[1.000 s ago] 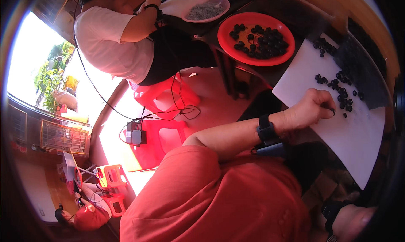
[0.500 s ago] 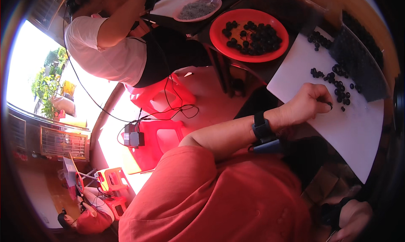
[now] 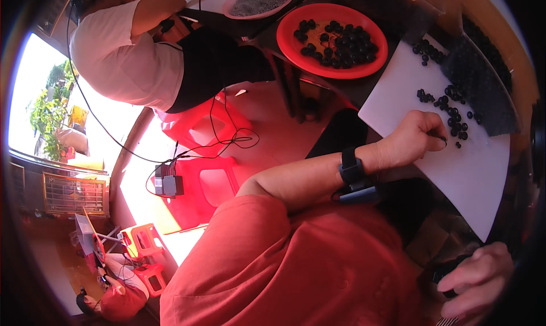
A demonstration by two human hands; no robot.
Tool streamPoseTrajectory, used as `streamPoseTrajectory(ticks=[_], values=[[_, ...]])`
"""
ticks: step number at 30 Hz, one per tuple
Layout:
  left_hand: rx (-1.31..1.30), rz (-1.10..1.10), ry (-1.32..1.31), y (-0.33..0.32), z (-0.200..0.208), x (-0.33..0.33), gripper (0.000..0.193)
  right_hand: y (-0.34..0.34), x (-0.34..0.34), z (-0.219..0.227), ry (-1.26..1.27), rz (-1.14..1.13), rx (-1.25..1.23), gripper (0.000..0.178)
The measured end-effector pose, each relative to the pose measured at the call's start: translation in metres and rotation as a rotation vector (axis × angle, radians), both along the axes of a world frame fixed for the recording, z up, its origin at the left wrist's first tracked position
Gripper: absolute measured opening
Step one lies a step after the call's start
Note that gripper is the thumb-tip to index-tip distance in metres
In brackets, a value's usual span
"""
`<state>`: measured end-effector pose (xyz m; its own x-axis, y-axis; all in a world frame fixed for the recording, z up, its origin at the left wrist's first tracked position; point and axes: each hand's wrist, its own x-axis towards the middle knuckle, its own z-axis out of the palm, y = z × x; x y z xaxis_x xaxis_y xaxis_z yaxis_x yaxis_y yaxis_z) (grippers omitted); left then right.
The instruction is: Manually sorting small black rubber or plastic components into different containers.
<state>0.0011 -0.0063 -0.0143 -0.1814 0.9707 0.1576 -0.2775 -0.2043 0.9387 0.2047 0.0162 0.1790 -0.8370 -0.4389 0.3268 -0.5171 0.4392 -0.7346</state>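
the left hand point(image 3: 418, 135) has thumb and finger pinched tight on a small dark piece point(image 3: 444, 140) over a white board point(image 3: 478, 178). just beyond its fingertips, toward two o'clock, a cluster of dark round balls point(image 3: 455, 123) lies on the board; another bunch point(image 3: 427, 52) sits at twelve. the right hand point(image 3: 478, 277), at five o'clock, is half curled, and from here i can't tell if it grips anything. at eleven, a red plate point(image 3: 341, 73) carries more such balls. farther out, toward ten, sits a person in a pale top point(image 3: 125, 64).
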Motion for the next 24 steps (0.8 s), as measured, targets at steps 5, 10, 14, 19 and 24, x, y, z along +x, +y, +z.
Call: streamPoseTrajectory(ticks=[5, 10, 14, 19, 24], values=[[0.068, -0.005, 0.028, 0.005, 0.004, 0.010, 0.011, -0.003, -0.015, -0.062, -0.044, -0.342, -0.215, 0.042], [0.324, 0.122, 0.190, 0.024, -0.019, 0.017, 0.013, 0.017, 0.004, -0.119, -0.154, -1.241, -0.286, 0.015], [0.094, -0.042, 0.024, 0.005, 0.005, 0.010, 0.012, 0.034, 0.020, -0.132, -0.118, -1.402, 0.036, 0.011], [0.084, -0.048, -0.044, 0.009, -0.002, 0.013, 0.012, 0.039, 0.018, -0.142, -0.020, -1.433, 0.338, 0.013], [0.029, -0.013, 0.005, 0.005, 0.004, 0.008, 0.012, 0.064, 0.015, -0.151, 0.046, -1.519, 0.392, 0.015]])
